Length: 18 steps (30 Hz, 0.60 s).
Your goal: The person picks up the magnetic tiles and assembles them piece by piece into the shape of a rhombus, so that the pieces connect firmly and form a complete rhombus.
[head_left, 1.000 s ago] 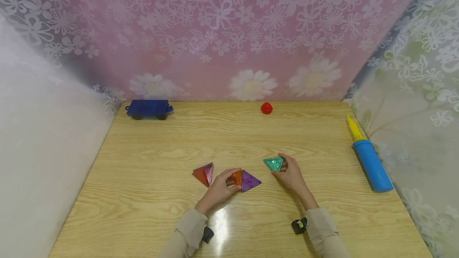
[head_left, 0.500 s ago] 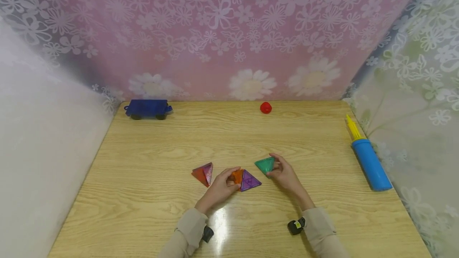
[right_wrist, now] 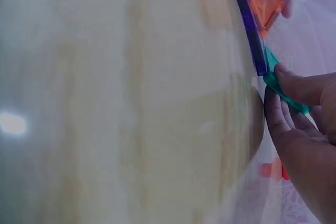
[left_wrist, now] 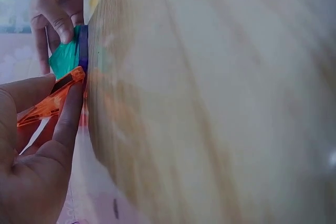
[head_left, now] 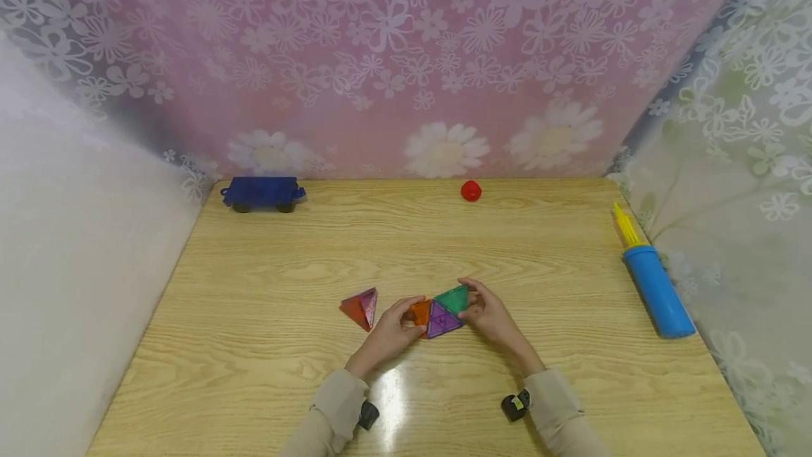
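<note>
Between finger and thumb my left hand (head_left: 391,326) pinches an orange triangular tile (left_wrist: 50,103), which leans up from the tabletop. Flat on the table, a purple triangular tile (head_left: 443,320) lies against the orange one's edge. My right hand (head_left: 491,312) pinches a green triangular tile (head_left: 452,300), tilted, its lower edge at the purple tile's upper right side. In the right wrist view the green tile (right_wrist: 283,90) meets the end of the purple tile (right_wrist: 251,30). Left of my left hand stands a small red and pink tile pyramid (head_left: 360,309), touched by neither hand.
A dark blue wheeled toy base (head_left: 262,193) stands at the table's back left. A small red object (head_left: 471,191) sits by the back edge. Along the right edge lies a blue pump (head_left: 658,290) with a yellow end. Walls rise at the back and both sides.
My right hand has carried the green tile leftward from apart to the purple tile's edge. The purple tile has turned slightly. My left hand stays in place with the orange tile.
</note>
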Tool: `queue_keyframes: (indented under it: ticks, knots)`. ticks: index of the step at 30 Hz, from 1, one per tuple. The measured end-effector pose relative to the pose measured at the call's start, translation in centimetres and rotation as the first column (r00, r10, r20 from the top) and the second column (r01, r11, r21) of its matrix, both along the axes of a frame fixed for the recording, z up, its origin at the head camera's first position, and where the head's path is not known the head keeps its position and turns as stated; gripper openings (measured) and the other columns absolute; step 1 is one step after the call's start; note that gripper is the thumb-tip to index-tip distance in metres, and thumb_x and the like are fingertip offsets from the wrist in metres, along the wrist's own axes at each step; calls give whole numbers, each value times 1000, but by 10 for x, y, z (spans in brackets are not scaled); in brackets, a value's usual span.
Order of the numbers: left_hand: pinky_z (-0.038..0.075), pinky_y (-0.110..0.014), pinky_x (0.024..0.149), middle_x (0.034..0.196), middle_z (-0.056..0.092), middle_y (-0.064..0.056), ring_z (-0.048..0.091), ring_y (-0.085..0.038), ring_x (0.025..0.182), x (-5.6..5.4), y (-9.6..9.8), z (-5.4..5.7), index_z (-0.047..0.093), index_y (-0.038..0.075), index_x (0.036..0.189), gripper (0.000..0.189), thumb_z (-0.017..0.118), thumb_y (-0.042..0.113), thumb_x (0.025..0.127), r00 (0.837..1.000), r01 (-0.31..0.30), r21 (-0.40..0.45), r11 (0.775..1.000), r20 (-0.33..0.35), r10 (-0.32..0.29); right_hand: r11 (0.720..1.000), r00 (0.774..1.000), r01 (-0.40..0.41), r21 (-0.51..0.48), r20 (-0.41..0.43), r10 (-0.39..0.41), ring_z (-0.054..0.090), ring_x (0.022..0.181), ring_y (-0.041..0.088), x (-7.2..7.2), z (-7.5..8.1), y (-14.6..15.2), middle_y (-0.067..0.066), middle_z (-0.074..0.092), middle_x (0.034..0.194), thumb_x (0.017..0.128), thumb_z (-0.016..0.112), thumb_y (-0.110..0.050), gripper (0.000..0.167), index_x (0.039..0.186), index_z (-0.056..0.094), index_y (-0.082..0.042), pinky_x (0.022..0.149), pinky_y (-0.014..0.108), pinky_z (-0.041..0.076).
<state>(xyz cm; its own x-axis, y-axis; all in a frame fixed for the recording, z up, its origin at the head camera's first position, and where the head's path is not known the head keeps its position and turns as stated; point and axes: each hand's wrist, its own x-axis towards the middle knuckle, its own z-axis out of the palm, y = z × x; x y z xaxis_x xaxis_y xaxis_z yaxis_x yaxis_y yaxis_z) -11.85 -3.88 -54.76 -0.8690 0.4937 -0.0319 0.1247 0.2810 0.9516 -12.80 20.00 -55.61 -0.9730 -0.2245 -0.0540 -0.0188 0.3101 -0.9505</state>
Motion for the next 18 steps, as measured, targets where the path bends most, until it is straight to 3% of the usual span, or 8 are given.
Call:
queue_keyframes:
  ticks: [2,7,12,18]
  knots:
    - [50,-22,86,134,51,-10,58,-21,106,-3,0,-12,42,5,142,55,62,6,91,1000,3,-5,1000,-4,-3,1000,1000,-9,8,-9,9,62,87,27,1,-2,0,29,61,107,83,65,10,63,139,38,4,70,22,52]
    - [50,-22,86,133,50,-11,58,-22,106,-4,-1,-10,40,5,144,56,62,6,92,1000,14,4,1000,5,-14,1000,1000,-15,10,-16,16,63,84,24,2,-1,-1,29,60,108,84,64,10,63,140,38,2,70,22,52]
    - [50,-22,86,133,51,-11,58,-21,105,-4,0,-11,38,4,144,58,62,5,91,1000,18,10,1000,3,-18,1000,996,-15,25,-85,18,63,80,24,2,-2,-2,28,59,107,82,65,11,64,140,39,0,69,23,53]
    - [51,-22,85,130,52,-13,60,-22,102,-4,3,-12,38,2,144,60,63,2,90,1000,3,38,999,20,-3,999,986,4,33,-166,2,60,100,36,4,-2,-2,29,50,128,86,63,7,67,144,30,2,81,27,54]
